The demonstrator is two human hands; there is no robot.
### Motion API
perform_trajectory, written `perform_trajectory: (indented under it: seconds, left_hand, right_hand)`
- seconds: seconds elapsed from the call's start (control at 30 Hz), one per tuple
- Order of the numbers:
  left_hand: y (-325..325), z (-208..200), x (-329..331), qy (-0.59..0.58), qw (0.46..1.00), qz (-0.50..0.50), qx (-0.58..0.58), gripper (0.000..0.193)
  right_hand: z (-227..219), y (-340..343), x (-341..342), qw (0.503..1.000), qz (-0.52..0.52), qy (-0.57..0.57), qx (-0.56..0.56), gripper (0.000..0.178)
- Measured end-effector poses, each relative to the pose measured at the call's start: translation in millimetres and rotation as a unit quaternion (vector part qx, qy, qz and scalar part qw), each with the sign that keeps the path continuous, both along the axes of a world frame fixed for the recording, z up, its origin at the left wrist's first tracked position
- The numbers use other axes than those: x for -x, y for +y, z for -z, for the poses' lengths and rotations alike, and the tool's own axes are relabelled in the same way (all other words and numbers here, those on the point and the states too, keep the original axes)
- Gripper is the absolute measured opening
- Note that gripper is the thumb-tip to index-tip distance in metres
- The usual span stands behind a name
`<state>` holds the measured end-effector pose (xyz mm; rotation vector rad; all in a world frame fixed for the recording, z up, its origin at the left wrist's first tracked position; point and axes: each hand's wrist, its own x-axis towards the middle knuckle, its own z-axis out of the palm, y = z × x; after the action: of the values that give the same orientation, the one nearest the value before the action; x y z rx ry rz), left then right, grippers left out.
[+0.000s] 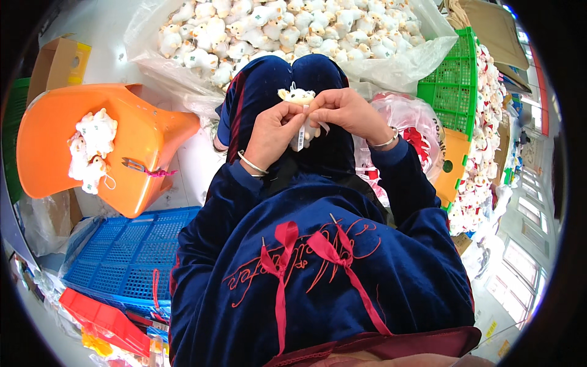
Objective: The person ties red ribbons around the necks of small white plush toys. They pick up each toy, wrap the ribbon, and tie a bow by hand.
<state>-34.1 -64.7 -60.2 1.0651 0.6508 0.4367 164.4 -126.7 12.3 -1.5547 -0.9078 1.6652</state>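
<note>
A small cream plush animal toy with a hanging loop at its head rests upright over my lap, between my hands. A white ribbon with dark print hangs down its front, and another short pale end shows beside my right fingers. My left hand is closed, thumb and forefinger pinching the ribbon just below the toy's head. From the other side my right hand pinches at the same spot, its fingertips almost touching the left ones. The fingers hide the toy's neck and part of its body.
Beyond my knees lies a heap of similar plush toys on clear plastic sheeting. At left, an orange chair holds a few toys and thread snips. A blue crate sits nearer; a green crate stands right.
</note>
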Motion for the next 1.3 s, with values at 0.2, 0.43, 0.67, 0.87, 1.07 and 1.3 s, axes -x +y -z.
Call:
perform_trajectory:
  seconds: [0.2, 0.43, 0.67, 0.87, 1.07, 1.3]
  left_hand:
    - [0, -2, 1, 0.003, 0.995, 0.027, -0.092, 0.013]
    - [6, -12, 0, 0.017, 0.961, 0.086, -0.264, 0.012]
    - [3, -17, 0, 0.031, 0.947, 0.099, -0.305, 0.012]
    - [-2, -16, 2, 0.011, 0.956, 0.084, -0.28, 0.012]
    - [-2, -9, 0, 0.002, 0.954, 0.073, -0.292, 0.012]
    - [3, -17, 1, 0.002, 0.955, 0.088, -0.282, 0.012]
  right_hand:
    - [7, -13, 9, 0.972, 0.055, -0.207, -0.095, 0.014]
    - [-14, -11, 13, 0.956, -0.009, -0.286, -0.061, 0.017]
    - [-17, -16, 20, 0.899, -0.057, -0.414, -0.13, 0.019]
    - [-7, -24, 11, 0.985, 0.023, -0.166, -0.035, 0.011]
    - [-13, -28, 13, 0.987, -0.016, -0.155, -0.04, 0.017]
    - [-22, -18, 17, 0.967, -0.072, -0.236, -0.059, 0.012]
